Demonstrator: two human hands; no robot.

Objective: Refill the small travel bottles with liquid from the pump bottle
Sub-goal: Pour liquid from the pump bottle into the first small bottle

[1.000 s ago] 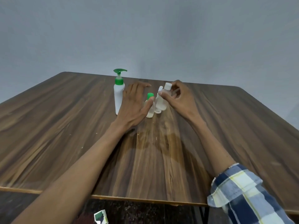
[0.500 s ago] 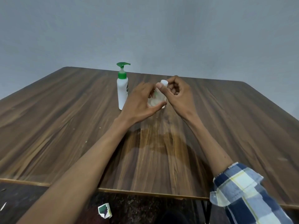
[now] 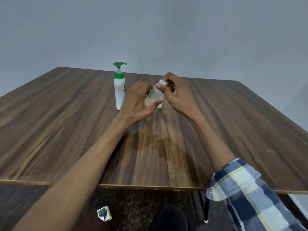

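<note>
Dark brown wood grain streaks the desk (image 3: 66, 122), with a paler edge strip. The pump bottle (image 3: 119, 90) is white with a green pump head and collar. The small bottle (image 3: 155, 97) is clear with a white cap (image 3: 162, 82). The sleeve (image 3: 246, 194) is checked navy, pale blue and white with thin yellow lines. The wall (image 3: 166, 30) is plain grey.

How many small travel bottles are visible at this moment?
2: a white-capped bottle held between both hands, and a green-capped one mostly hidden behind the left hand. More could be hidden.
</note>
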